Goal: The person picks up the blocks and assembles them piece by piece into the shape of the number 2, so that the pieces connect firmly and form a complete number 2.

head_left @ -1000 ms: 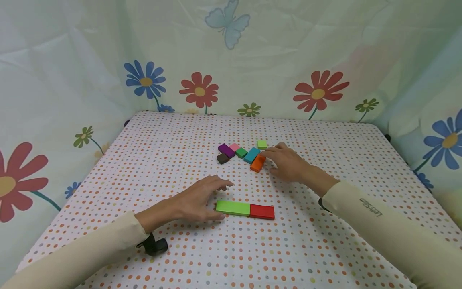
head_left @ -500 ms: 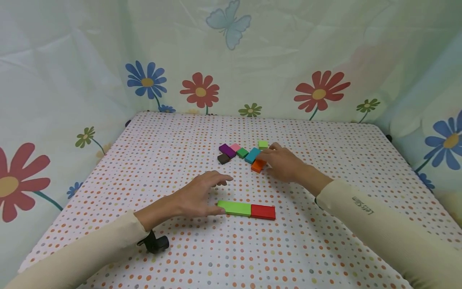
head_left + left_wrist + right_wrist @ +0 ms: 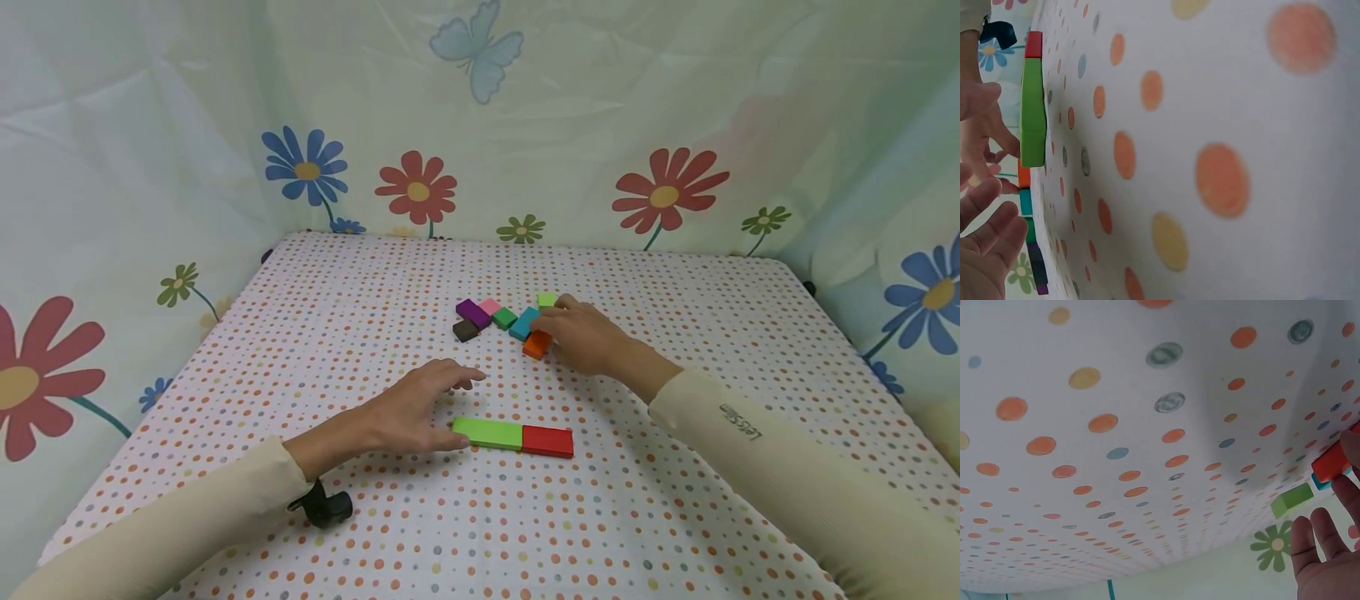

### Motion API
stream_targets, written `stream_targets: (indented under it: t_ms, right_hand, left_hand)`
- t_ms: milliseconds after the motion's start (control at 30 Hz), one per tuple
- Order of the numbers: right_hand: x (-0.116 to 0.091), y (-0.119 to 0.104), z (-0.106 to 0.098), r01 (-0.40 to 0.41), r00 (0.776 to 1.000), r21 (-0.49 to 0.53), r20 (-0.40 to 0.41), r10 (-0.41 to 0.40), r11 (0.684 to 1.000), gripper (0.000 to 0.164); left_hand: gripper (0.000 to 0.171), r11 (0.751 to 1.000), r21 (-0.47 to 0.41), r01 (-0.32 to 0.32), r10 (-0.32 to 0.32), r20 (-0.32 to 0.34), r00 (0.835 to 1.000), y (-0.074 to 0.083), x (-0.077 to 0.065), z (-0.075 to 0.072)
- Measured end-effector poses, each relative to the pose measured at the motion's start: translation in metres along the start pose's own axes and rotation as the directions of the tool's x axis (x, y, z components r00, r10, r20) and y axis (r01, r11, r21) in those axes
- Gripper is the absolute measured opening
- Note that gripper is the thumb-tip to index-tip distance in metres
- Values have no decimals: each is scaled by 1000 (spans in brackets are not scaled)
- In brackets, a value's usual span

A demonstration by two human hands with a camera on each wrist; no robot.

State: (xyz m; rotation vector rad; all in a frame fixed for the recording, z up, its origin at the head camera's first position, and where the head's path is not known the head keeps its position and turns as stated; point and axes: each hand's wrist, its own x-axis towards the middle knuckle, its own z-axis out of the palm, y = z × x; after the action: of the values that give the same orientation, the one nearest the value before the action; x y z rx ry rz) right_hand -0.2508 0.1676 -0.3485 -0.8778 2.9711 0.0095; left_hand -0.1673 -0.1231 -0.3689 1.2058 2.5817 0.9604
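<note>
My right hand [image 3: 588, 333] reaches to the far group of blocks and pinches an orange block [image 3: 535, 346] between thumb and fingers. In the right wrist view the thumb and forefinger lie on two sides of that orange block [image 3: 1331, 462], while the other fingers extend loosely. A teal block [image 3: 523, 323] lies against it, and a small light green block [image 3: 547, 299] sits just beyond. Nearer the front, my left hand [image 3: 416, 408] is spread with nothing in it. Its thumb tip is right at the left end of a long green block [image 3: 491, 432], which meets a red block [image 3: 548, 442] end to end.
Left of the teal block lie a green block [image 3: 504, 317], a pink block [image 3: 490, 306], a purple block [image 3: 472, 313] and a dark brown block [image 3: 465, 331]. All rest on a dotted tablecloth [image 3: 360, 308]. A flowered curtain [image 3: 570, 108] stands behind and along both sides.
My right hand has shifted slightly left over the orange block, its fingers closing round it. The left hand stays almost in place by the long green block.
</note>
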Motion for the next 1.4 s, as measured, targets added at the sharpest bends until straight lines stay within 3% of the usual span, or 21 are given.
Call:
stream_targets:
  t_ms: [467,1000,1400]
  right_hand:
    - [6,4,1,13,1000,2,-16,-13,1000,28]
    - [4,8,8,24,1000,65,-18,-23,998,33]
    - [2,10,8,57,997,37,-49,-55,998,33]
  left_hand:
    - [79,999,32,3,-2,-42,999,2,-1,-6]
    - [78,1000,4,5,-5,-45,999,2,-1,-1]
    - [79,999,33,7,-6,-38,999,0,-4,-4]
